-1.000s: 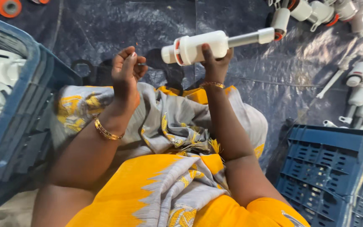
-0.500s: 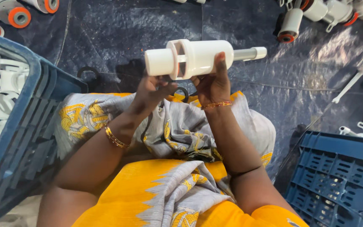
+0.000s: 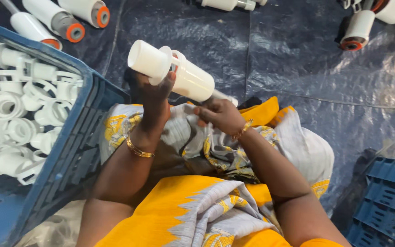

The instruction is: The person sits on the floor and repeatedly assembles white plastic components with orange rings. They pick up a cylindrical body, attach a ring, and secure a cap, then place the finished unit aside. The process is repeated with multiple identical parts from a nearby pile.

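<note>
Up at twelve o'clock my left hand is curled tight round the white plastic cylinder, tilted. At three o'clock of it my right hand pinches closed, seemingly on its thin end. One blue crate of white fittings sits at nine o'clock; three orange-capped tubes at eleven.

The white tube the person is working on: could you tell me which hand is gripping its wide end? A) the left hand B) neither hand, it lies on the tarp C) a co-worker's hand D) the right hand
A: the left hand wraps the white tube just behind its wide end, holding it up off the tarp, while the right hand is at the narrow end.
</note>
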